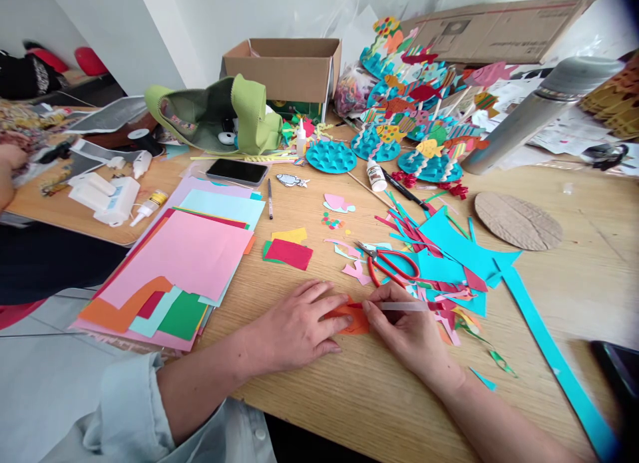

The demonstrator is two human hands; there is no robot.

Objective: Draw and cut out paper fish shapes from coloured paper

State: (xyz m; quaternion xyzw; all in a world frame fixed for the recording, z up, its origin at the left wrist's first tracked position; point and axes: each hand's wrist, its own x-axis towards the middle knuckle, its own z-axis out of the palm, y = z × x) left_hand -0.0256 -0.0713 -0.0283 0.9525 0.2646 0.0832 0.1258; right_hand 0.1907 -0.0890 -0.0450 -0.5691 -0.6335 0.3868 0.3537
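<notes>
My left hand (302, 323) lies flat with its fingers spread, pressing a small orange piece of paper (357, 324) to the table. My right hand (409, 330) is closed round a slim pen (407, 306) with a pale translucent barrel; its red front end meets the orange paper. Faint lines show on that paper, partly hidden by my fingers. Just beyond my right hand lie red-handled scissors (394, 260), blades apart. Small red and yellow paper pieces (288, 252) rest beyond my left hand.
Coloured sheets (184, 250) are stacked at left, below a phone (237, 171). Blue paper scraps (449, 250) and a cardboard oval (518, 220) lie at right. Paper fish on blue bases (430, 165), a steel flask (539, 117) and a box (282, 70) stand behind. Another person's hand (10, 158) shows far left.
</notes>
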